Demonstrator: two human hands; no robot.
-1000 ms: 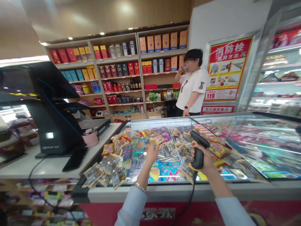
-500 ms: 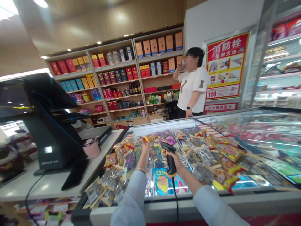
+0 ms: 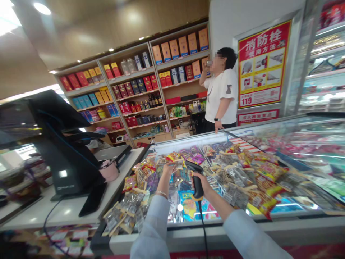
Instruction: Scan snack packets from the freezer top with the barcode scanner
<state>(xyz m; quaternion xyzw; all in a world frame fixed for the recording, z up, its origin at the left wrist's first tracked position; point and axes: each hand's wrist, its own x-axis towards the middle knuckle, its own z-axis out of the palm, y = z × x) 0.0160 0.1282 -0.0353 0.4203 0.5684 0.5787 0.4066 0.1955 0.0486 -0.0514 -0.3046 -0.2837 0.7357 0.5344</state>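
Note:
My right hand (image 3: 201, 181) is wrapped round the grip of a black and yellow barcode scanner (image 3: 197, 187), its head tilted up to the left and its cable hanging down. My left hand (image 3: 167, 171) reaches over the glass top of the chest freezer (image 3: 172, 217). Its fingers are stretched out, just short of a red and yellow snack packet (image 3: 173, 156). To its left lies a heap of yellow and red packets (image 3: 147, 167), with clear-wrapped skewered snacks (image 3: 128, 208) nearer me. More skewered snacks (image 3: 235, 172) and red-yellow packets (image 3: 266, 183) lie right of the scanner.
On the left, a counter (image 3: 66, 212) carries a black checkout terminal (image 3: 70, 158), a pink cup (image 3: 109, 169) and a dark flat pad (image 3: 93, 199). A person in a white shirt (image 3: 222, 95) stands behind the freezer, one hand on its edge. Shelves of boxed goods (image 3: 134, 86) line the back wall.
My left hand has come away from the red and yellow packet, which now lies just beyond its fingers. The scanner stays in my right hand, and the view has shifted slightly.

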